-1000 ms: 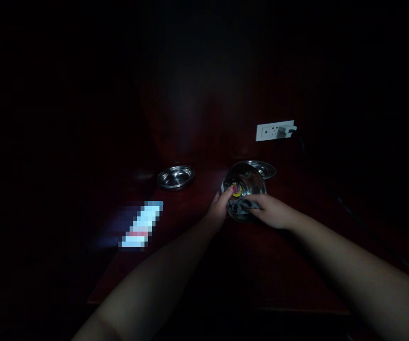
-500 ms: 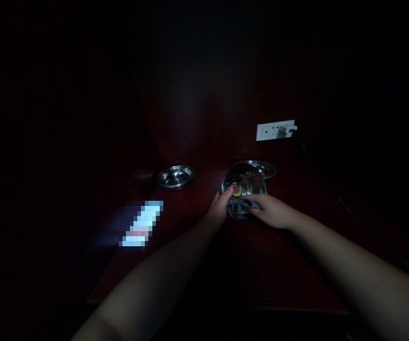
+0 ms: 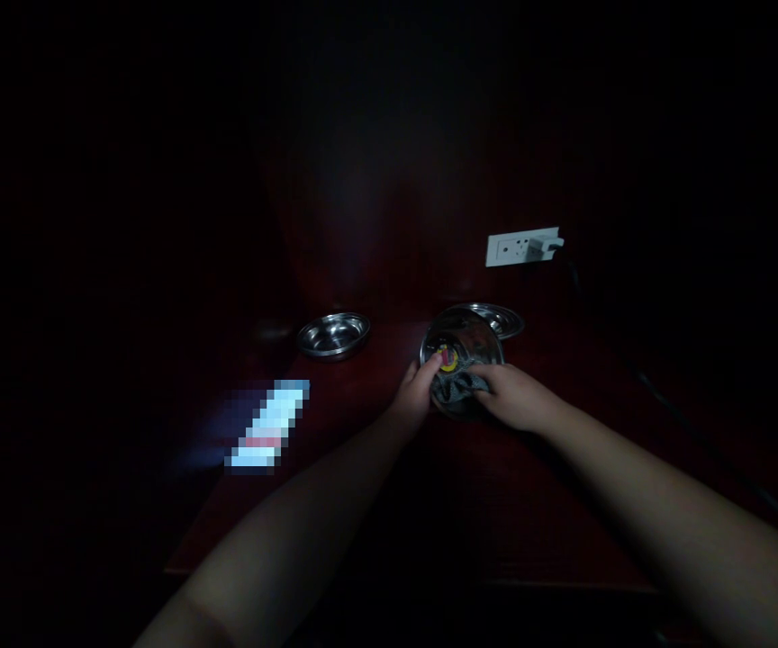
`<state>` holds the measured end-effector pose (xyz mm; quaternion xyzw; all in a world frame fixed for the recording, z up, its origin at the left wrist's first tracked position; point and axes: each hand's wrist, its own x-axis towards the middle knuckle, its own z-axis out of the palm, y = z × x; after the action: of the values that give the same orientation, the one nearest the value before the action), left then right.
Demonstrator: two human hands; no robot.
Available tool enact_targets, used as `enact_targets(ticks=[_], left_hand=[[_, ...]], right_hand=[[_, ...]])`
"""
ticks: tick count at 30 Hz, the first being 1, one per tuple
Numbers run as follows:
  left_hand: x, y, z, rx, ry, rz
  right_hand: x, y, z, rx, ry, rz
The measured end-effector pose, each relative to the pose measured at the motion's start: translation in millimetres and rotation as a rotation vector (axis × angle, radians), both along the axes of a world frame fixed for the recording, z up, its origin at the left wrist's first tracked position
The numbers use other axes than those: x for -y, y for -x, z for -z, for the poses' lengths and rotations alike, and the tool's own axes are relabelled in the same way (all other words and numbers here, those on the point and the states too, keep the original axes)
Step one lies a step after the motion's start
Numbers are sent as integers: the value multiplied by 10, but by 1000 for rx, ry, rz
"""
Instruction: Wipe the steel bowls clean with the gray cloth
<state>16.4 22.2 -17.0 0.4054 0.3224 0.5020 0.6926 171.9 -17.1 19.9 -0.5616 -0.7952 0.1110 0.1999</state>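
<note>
The scene is very dark. My left hand [image 3: 417, 392] grips the rim of a steel bowl [image 3: 470, 337] that is tilted toward me above a dark red wooden table [image 3: 362, 423]. A small red and yellow sticker [image 3: 448, 358] shows inside the bowl. My right hand [image 3: 514, 396] presses a grey cloth [image 3: 457, 387] into the bowl's lower part, fingers closed on it.
A second steel bowl [image 3: 333, 334] sits on the table to the left. A flat steel dish [image 3: 502, 319] lies just behind the held bowl. A white wall socket [image 3: 520, 247] with a plug and dark cable [image 3: 665, 396] is at the back right. A blurred bright patch [image 3: 268, 425] lies at the left.
My right hand has pushed the grey cloth a little higher and leftward inside the bowl. The left hand and bowl have hardly moved.
</note>
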Motion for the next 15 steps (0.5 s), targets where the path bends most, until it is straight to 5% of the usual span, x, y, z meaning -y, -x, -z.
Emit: enact_targets(ticks=[15], left_hand=[[-11, -7, 3, 44, 10, -3]], right_hand=[[-1, -20, -4, 68, -3, 27]])
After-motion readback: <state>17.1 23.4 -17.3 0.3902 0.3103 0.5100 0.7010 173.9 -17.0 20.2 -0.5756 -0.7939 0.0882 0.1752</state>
